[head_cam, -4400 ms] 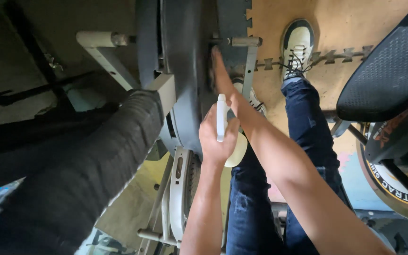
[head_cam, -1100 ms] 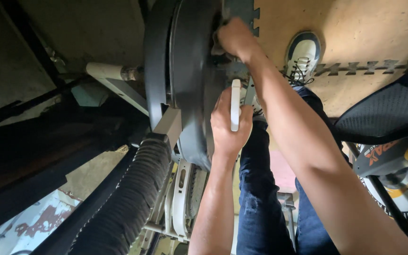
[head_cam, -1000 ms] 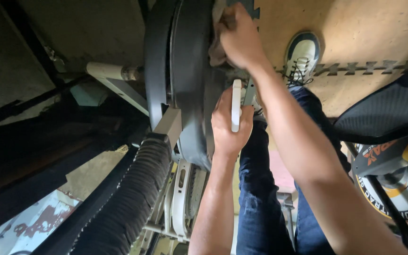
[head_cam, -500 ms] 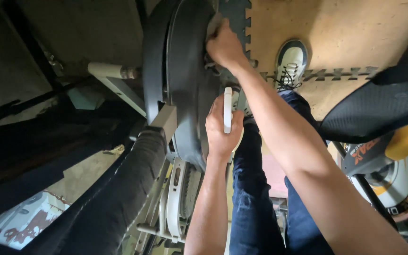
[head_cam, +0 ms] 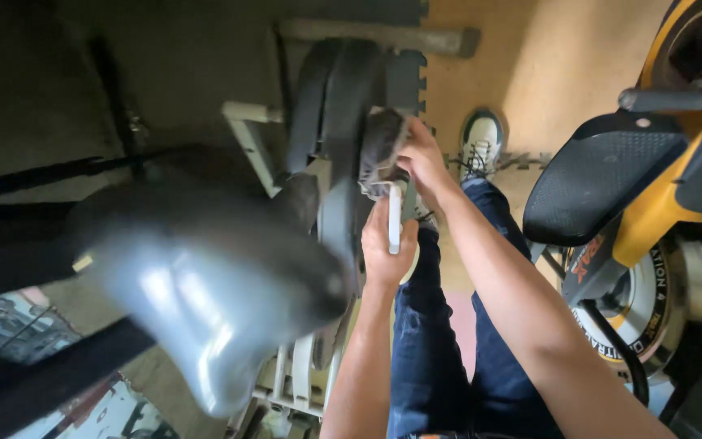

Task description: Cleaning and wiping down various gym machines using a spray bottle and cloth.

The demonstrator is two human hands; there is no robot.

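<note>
Wiping step in hand, by my reading: the right hand [head_cam: 420,158] is closed on a crumpled grey cloth [head_cam: 379,150] and presses it against the side of the dark grey flywheel housing [head_cam: 343,106] of an exercise machine, near its upper edge. The left hand [head_cam: 385,244] is wrapped around a slim white bottle-like object [head_cam: 395,218], held upright just below the cloth and close against the housing; whether it has a nozzle cannot be told, since the top is hidden behind the right hand. Both hands are fully closed on what they hold. Below them are the person's legs in dark blue jeans [head_cam: 440,341] and one white sneaker [head_cam: 481,142] on the tan foam floor mat [head_cam: 546,57]. A blurred silver-grey part [head_cam: 205,276] of the machine fills the near left of the view. To the right stands a yellow and black exercise bike [head_cam: 660,195] with its black saddle [head_cam: 603,179]. Next move, as a judgement: working the cloth along the housing calls for steady pressure from the right hand while the left keeps the white object clear of the wiped area. Against the frame half a second earlier: the right hand sits slightly lower on the housing, the cloth shows more plainly, the view has swung to take in more of the bike, and the black ribbed part at left has given way to the silver blur
</note>
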